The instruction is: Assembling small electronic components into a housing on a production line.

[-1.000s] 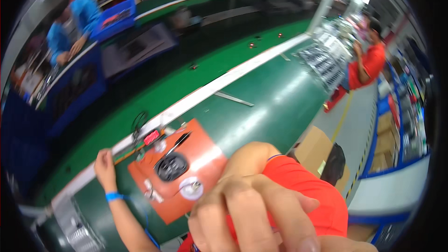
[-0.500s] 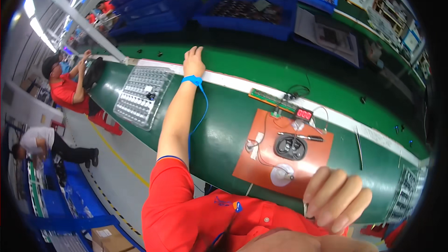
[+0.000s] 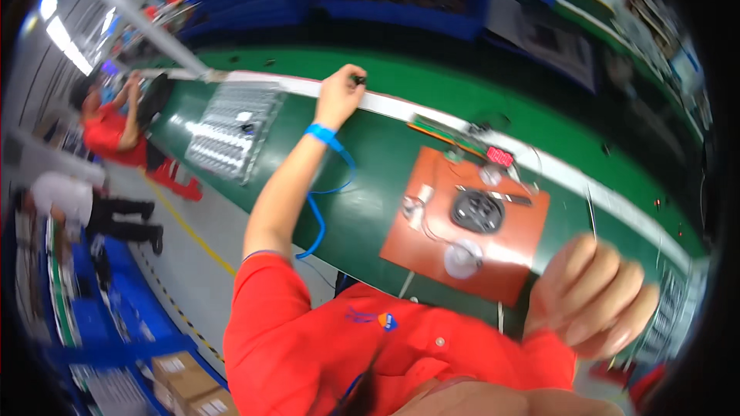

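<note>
Small black part (image 3: 358,81) is pinched in the fingers of the left hand (image 3: 338,98), right by the white edge rail (image 3: 393,107); I'd keep that hold light and the blue wrist-strap cord (image 3: 320,225) slack. Blur and fingers hide its exact shape, and can't tell if the curled right hand (image 3: 597,296) holds anything.

Your head camera looks down through a fisheye: your shirt (image 3: 308,339) sits closest at the lower edge, the bench (image 3: 378,208) crosses mid-view, the floor (image 3: 212,217) shows farther left.
</note>
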`<control>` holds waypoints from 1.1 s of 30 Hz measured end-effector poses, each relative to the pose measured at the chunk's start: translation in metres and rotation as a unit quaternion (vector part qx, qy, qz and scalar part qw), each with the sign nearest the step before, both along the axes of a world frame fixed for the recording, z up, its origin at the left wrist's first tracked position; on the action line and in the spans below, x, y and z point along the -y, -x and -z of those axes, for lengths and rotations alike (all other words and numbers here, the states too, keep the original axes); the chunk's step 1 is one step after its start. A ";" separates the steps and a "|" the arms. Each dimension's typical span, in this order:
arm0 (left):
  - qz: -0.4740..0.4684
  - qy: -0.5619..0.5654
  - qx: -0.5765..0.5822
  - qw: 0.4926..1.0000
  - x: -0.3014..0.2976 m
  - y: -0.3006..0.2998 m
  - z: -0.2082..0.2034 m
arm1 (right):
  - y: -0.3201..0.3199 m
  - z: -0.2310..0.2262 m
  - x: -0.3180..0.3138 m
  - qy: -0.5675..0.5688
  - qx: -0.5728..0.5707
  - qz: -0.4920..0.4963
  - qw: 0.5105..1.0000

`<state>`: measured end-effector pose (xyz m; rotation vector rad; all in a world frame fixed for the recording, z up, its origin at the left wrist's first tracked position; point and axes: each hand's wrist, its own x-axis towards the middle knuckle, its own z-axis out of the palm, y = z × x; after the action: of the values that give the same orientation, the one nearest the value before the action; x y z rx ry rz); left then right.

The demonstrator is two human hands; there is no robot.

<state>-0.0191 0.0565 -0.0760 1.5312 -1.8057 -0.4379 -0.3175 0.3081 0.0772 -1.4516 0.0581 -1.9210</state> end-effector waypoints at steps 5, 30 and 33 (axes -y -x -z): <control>0.242 -0.152 -0.153 0.946 -0.102 0.085 -0.028 | 0.038 -0.006 0.010 0.055 -0.004 -0.022 0.998; -0.007 0.188 0.260 0.947 0.048 -0.023 0.004 | 0.026 -0.020 0.001 0.225 -0.261 -0.073 0.936; -0.157 0.086 0.400 0.899 0.076 -0.117 0.018 | 0.014 -0.005 0.026 0.212 -0.255 -0.067 0.941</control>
<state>0.0977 -0.0193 -0.0939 1.9880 -2.0277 0.5877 -0.3318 0.2822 0.0819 -2.1567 -0.2249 -1.4558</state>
